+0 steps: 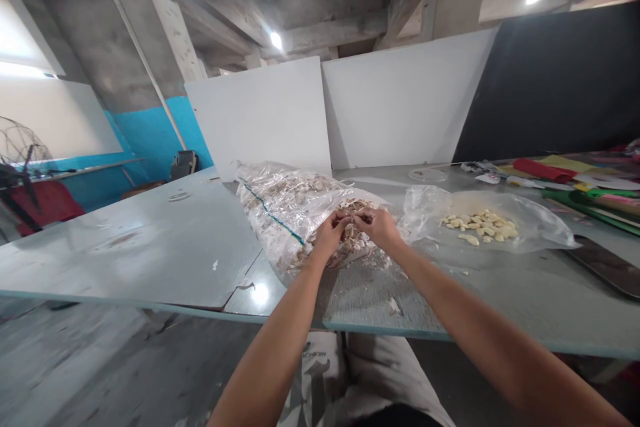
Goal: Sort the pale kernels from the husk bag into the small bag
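Observation:
My left hand (331, 235) and my right hand (379, 227) meet over the opening of a large clear plastic bag (280, 197). Their fingertips are pinched together on a small thing, mostly hidden, that looks like a garlic clove. Under and around the fingers lies a heap of papery garlic skins (361, 240), brownish and whitish. More skins fill the bag, which has a blue-green strip along its side. To the right of my right hand, peeled pale garlic cloves (483, 223) rest in a pile on another clear plastic bag (543, 230).
The grey table (165, 240) has scattered bits of skin on it. A dark phone-like slab (607, 267) lies at the right, below colourful sheets and a red roll (545, 170). A round clear lid (427, 175) is farther back. White panels (400, 103) stand behind the table.

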Available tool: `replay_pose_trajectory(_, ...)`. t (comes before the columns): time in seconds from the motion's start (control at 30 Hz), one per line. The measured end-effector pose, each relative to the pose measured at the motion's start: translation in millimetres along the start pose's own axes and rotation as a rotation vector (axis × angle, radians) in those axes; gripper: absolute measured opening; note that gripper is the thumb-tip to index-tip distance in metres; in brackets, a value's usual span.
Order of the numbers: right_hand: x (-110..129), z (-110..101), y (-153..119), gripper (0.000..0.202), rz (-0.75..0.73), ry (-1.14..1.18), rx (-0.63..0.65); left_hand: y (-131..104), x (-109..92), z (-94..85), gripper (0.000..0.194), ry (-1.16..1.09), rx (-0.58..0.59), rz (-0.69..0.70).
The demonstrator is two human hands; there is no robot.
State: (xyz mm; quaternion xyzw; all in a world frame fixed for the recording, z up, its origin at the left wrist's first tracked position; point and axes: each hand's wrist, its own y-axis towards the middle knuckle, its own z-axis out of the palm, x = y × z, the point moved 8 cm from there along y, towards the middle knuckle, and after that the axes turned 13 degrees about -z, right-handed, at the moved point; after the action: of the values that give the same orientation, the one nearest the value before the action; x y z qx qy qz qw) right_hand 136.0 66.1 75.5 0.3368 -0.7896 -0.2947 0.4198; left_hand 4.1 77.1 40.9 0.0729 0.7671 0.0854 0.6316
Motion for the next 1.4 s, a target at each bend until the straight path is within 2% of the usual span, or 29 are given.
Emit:
replay_pose_trajectory(0.23, -4.7, 7.5, -1.4, 0.026, 0.027, 0.151, -0.014, -1.0, -2.3, -1.5, 0.028, 0.025, -0.008, 0.014)
replay_pose_trajectory(0.43, -12.3, 6.9, -4.3, 0.023, 0.069, 0.062, -0.068, -3.1, -4.3, 1.8, 0.028, 0.002, 0.011, 0.021)
replay_pose_trajectory(0.57, -15.3, 8.6, -3.9, 0.022, 0.079, 0.086, -0.089, -4.0, -5.3, 2.2, 0.027, -0.029, 0.016, 0.000)
replay_pose_trajectory(0.83, -6.3, 5.1, -2.7, 0.025, 0.050, 0.192, -0.077, -4.2, -6.2, 0.6, 0.031, -0.119, 0.021, -0.031)
replay_pose_trajectory(0.93, -4.7, 3.2, -1.8, 0.025, 0.046, 0.167, -0.070, -5.9, -6.9, 0.2, 0.034, -0.080, 0.021, -0.035)
replay_pose_trajectory(1.17, -9.0, 4.5, -2.1, 0.022, 0.054, 0.053, -0.055, -8.4, -9.2, -7.7, 0.033, 0.082, -0.099, -0.012)
replay_pose_trajectory(1.3, -9.0, 2.2, -1.9, 0.022, 0.063, 0.016, -0.061, -4.9, -4.4, -4.4, 0.032, -0.063, -0.044, -0.051)
replay_pose_trajectory(1.4, -10.1, -0.8, -1.6, 0.019, 0.064, -0.074, -0.034, -2.1, 1.7, -6.6, 0.034, -0.217, -0.049, -0.098)
